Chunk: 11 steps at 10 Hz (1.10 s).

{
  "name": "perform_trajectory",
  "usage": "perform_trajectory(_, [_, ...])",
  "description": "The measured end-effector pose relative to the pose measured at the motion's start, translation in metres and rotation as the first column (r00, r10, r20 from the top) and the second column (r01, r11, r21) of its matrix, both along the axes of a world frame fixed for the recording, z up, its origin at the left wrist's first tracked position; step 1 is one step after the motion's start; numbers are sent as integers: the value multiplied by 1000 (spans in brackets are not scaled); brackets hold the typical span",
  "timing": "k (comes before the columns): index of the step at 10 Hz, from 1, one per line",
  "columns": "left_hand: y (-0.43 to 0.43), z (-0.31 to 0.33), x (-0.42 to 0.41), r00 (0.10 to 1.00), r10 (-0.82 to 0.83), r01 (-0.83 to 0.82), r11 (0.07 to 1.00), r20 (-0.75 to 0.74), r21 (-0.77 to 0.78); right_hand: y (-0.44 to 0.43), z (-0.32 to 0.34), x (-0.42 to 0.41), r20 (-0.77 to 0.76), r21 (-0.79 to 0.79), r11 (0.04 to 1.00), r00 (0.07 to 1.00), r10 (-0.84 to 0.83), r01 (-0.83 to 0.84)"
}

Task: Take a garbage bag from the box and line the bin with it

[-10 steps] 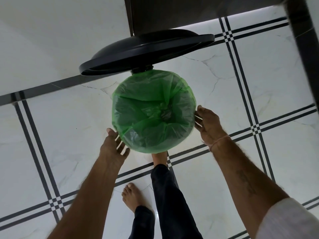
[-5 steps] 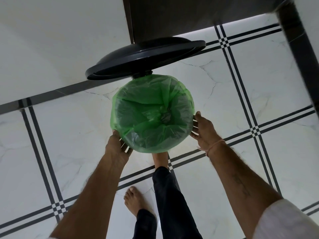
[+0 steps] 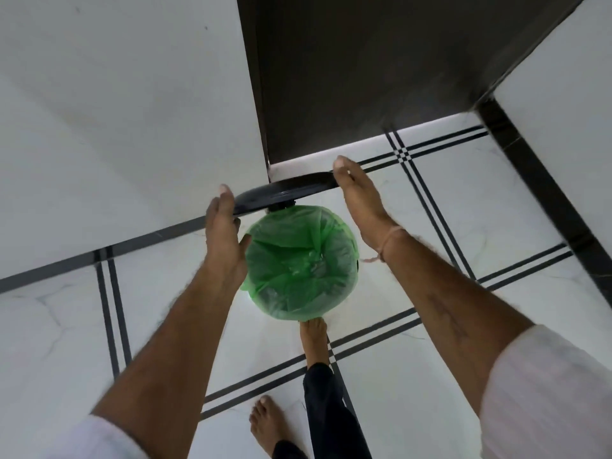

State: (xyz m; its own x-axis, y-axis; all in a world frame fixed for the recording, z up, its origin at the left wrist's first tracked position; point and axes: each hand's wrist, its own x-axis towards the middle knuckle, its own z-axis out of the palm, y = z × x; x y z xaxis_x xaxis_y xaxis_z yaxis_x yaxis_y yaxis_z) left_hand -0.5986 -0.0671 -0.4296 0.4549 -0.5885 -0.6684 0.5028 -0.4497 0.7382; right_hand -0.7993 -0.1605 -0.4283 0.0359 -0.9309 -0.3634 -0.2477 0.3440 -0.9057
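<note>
Head | bag (image 3: pixel 298 260) masks bin (image 3: pixel 358 265) | left hand (image 3: pixel 222 233), right hand (image 3: pixel 359 207) cover lid (image 3: pixel 284 190) ends

The garbage bag (image 3: pixel 298 260) was a translucent bright green, its wrinkled film mottled with darker grey-green patches and a few pale glints. The bin lid (image 3: pixel 284 192) above it was glossy black. The floor (image 3: pixel 59 342) was white marble-look tile with faint grey veins, crossed by paired thin black lines that formed small checkered squares where they met. A black skirting strip (image 3: pixel 99 256) ran below a plain white wall (image 3: pixel 116 111), beside a dark brown panel (image 3: pixel 364 77). The sleeves (image 3: pixel 546 392) were white with faint fine stripes, the trousers (image 3: pixel 331 419) black, and a pale peach thread (image 3: pixel 394 236) circled the right wrist.
</note>
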Motion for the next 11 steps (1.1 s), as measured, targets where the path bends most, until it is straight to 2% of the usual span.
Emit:
perform_trajectory(1, [5, 4, -7, 995, -53, 50, 998, 81, 42, 6, 1, 2, -187, -29, 999, 982, 21, -27])
perform_trajectory(2, [27, -8, -16, 966, -141, 127, 989, 218, 77, 25, -9, -7, -302, -69, 991, 949, 88, -114])
perform_trajectory(4, [77, -61, -40, 898, -238, 203, 970, 371, 132, 77, -66, -32, -419, -31, 967, 882, 216, -252])
perform_trajectory(6, [106, -129, -65, 821, -252, 200, 967, 513, 155, 112, -148, -52, -510, -50, 929, 809, 292, -367])
perform_trajectory(7, [116, -158, -70, 742, -343, 271, 939, 576, 210, 116, -173, -53, -579, -30, 900, 742, 339, -434])
perform_trajectory(8, [116, -169, -68, 679, -410, 314, 912, 609, 264, 115, -176, -51, -600, -41, 905, 734, 317, -424])
perform_trajectory(10, [105, -129, -40, 623, -523, 388, 852, 581, 351, 101, -134, -47, -471, 126, 890, 763, 443, -439])
perform_trajectory(11, [112, -70, -36, 553, -544, 452, 832, 631, 321, 105, -81, -49, -477, 174, 880, 744, 468, -442])
